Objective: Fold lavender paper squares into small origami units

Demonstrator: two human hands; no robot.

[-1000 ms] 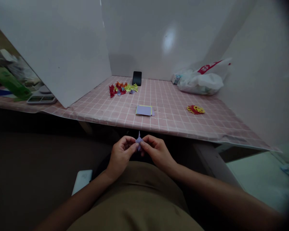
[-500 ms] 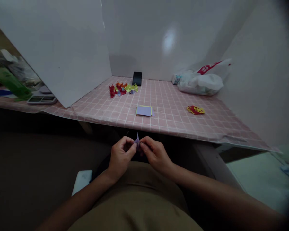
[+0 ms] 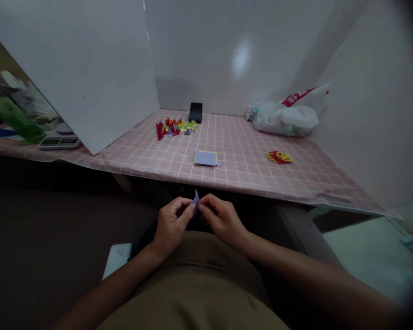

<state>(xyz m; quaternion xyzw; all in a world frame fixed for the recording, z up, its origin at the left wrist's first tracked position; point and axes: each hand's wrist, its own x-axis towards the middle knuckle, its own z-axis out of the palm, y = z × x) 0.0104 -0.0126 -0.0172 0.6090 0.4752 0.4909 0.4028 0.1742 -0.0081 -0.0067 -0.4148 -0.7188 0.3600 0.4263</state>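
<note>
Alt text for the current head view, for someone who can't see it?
A person's left hand and right hand pinch a purple folded paper in front of a pink checked tabletop. On it are a paper stack, colourful folded papers and a white plastic bag.

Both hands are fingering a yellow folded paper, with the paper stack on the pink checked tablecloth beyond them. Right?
One error: the colour. The head view shows a purple folded paper at the fingertips of the left hand and right hand, not a yellow one. The paper stack does lie on the pink checked tablecloth beyond them.
</note>
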